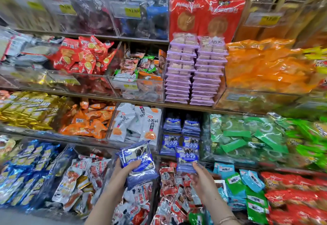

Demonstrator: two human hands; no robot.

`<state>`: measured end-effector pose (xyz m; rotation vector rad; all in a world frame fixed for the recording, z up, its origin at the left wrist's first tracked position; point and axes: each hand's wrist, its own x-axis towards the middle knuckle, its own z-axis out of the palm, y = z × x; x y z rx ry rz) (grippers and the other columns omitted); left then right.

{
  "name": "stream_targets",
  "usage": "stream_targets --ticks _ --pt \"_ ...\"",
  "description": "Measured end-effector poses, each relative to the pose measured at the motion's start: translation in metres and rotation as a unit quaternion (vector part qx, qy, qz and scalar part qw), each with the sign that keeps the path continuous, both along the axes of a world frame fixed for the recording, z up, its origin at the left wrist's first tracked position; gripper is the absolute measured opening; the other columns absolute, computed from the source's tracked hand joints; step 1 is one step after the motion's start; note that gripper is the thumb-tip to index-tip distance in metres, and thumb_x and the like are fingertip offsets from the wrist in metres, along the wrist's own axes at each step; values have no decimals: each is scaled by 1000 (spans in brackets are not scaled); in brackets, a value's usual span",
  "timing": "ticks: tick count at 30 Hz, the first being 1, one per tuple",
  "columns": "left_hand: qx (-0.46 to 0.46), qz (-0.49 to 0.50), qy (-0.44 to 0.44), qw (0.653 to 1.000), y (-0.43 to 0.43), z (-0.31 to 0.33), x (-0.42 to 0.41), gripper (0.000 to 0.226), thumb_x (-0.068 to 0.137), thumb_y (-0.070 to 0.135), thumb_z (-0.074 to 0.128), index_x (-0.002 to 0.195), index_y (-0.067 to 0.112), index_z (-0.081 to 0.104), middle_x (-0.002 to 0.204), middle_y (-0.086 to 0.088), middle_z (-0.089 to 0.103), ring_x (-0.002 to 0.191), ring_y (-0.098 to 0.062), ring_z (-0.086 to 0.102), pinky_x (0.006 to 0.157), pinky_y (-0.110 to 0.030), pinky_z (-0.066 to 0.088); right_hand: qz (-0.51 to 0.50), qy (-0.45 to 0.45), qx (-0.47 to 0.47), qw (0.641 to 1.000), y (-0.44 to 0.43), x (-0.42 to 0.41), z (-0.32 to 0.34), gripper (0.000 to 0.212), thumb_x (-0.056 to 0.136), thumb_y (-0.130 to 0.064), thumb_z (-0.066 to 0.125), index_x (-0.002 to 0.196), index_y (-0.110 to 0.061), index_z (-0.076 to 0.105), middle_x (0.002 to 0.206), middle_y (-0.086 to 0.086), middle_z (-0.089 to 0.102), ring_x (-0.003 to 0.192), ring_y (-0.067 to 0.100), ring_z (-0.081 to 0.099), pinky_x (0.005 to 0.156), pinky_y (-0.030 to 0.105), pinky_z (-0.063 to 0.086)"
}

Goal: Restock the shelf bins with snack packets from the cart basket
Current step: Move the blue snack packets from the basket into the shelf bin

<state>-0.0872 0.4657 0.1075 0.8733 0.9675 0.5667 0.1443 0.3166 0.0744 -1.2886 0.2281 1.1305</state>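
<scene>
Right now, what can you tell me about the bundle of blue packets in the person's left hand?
The bundle of blue packets is a stack of several glossy plastic sachets, blue and white with a dark picture and white lettering. The left hand grips it from below and the side, thumb across the front. It is tilted, held in front of the shelves, just left of the bin of matching blue packets. The right hand holds a separate, smaller stack.

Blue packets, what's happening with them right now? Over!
Left hand gripping a stack of blue packets. Right hand lifting a few more toward the matching blue-packet bin. Nothing in the way.
</scene>
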Motion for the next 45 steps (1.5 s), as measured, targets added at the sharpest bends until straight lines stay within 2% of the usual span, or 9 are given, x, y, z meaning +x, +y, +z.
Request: stream_targets --ticks 9,15,25,28,30,32,36,41,45 --pt "-21 -17 -22 999 97 9 39 128 23 49 95 137 26 41 123 -7 65 110 -33 62 97 -53 47 -11 -41 6 999 67 12 -3 28 87 -16 66 112 -14 52 111 -5 56 92 11 62 92 38 47" --pt "-31 -64 -4 997 127 -8 38 149 34 61 90 151 34 2 159 0 18 142 -27 28 114 -54 25 -56 -61 18 996 134 41 1 40 91 -8 60 128 -6 45 111 4 56 86 13 62 89 32 45" --pt "-29 -75 22 997 127 -21 34 148 36 73 81 151 35 -4 160 0 14 145 -25 19 117 -51 18 -92 -84 -28 992 215 73 6 39 94 0 51 132 -1 40 141 18 43 118 27 54 106 35 40" --pt "-17 -76 27 997 125 -21 32 145 38 74 80 151 35 -3 160 0 16 144 -25 22 117 -51 19 -50 -141 -80 986 220 71 1 15 96 3 40 102 -11 42 141 29 39 125 40 48 110 42 36" --pt "-13 -74 30 997 124 -20 32 144 39 74 80 151 34 -1 159 1 16 144 -25 23 117 -51 20 1 -206 -118 971 218 71 -4 16 94 4 39 91 -11 43 131 38 43 105 43 57 104 50 41" --pt "-13 -72 28 997 124 -19 33 141 41 73 81 151 35 2 159 1 19 143 -25 25 116 -52 22 53 -250 -152 955 211 69 -4 24 95 -2 42 118 -5 47 107 28 54 78 29 56 92 50 49" --pt "-31 -59 16 998 122 -13 35 139 44 68 84 151 37 2 158 1 23 141 -25 30 115 -53 25 137 -336 -180 914 195 57 9 54 96 -14 48 146 -12 29 142 9 41 114 36 56 95 51 48" --pt "-35 -57 26 997 120 -5 37 139 43 69 84 150 37 0 159 1 18 142 -27 27 115 -55 24 185 -401 -62 895 176 -5 49 18 90 -35 57 103 -21 58 101 4 61 85 14 58 73 24 45" --pt "-22 -57 36 998 119 -1 38 142 42 71 83 151 35 -1 161 3 10 145 -25 19 115 -52 21 315 -411 -7 856 170 -54 70 29 79 -45 68 94 -26 53 87 -6 55 77 7 53 64 9 43"
